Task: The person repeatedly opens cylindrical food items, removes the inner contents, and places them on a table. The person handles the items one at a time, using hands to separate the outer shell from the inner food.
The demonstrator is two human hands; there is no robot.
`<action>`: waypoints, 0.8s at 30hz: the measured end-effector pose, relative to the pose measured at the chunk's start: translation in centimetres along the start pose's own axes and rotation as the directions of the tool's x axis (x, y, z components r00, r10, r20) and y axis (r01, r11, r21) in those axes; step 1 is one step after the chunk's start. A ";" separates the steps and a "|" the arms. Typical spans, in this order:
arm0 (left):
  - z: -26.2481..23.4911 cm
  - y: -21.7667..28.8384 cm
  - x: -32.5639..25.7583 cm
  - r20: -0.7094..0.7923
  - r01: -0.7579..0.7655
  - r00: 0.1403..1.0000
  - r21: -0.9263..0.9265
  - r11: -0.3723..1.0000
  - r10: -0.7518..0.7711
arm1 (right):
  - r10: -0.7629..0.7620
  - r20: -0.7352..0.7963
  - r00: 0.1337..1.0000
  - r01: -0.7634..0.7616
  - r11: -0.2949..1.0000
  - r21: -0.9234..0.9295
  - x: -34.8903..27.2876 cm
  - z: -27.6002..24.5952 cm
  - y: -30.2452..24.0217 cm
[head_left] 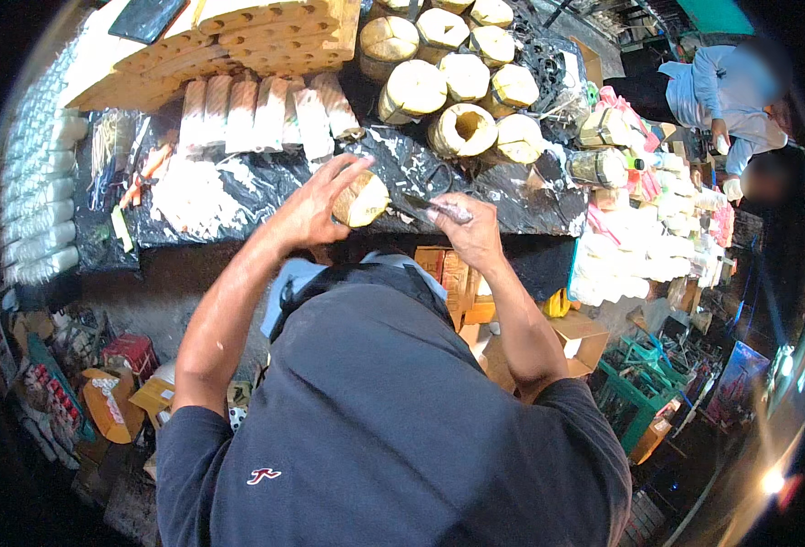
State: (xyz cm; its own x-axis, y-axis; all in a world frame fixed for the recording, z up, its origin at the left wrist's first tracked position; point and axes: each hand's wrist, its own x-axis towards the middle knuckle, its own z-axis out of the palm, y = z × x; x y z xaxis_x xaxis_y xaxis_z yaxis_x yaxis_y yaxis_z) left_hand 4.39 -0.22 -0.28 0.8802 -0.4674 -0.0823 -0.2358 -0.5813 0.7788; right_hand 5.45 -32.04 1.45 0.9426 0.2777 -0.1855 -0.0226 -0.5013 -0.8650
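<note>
My left hand (316,208) grips a trimmed pale coconut (362,200), held on its side over the front edge of the black-covered counter (238,205). My right hand (468,230) is closed on the handle of a knife (418,206) whose dark blade points left at the coconut, just touching or nearly touching it. Behind them, a pile of several trimmed coconuts (448,77) stands on the counter. My dark shirt fills the lower middle of the view.
Stacked wooden boards (266,36) and wrapped bundles (266,114) lie at the back left. Stacks of plastic cups (42,201) line the left edge. Bottles and bagged goods (639,228) crowd the right. Cardboard boxes (575,337) and crates sit below. Another person (726,100) stands at the far right.
</note>
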 end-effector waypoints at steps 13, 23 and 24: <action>7.7 1.3 -1.2 -0.560 0.172 0.807 -0.076 0.982 -0.185 | -0.222 0.039 0.974 0.224 0.972 -0.068 0.3 1.7 2.3; 5.4 0.9 -1.0 -0.417 0.223 0.880 -0.058 0.973 -0.227 | -0.285 -0.068 0.956 0.285 0.959 -0.007 -0.9 3.1 2.0; 5.4 0.8 -1.0 -0.423 0.212 0.880 -0.058 0.976 -0.216 | -0.261 -0.056 0.964 0.262 0.965 0.002 -0.8 3.2 2.0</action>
State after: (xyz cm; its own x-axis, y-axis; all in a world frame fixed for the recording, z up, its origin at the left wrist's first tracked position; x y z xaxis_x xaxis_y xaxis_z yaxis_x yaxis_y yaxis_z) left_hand 1.09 -3.81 -2.99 0.9997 -0.0040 0.0225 -0.0200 -0.6276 0.7783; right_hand 3.61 -30.65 -1.59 0.9328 0.3530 0.0729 0.2242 -0.4099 -0.8842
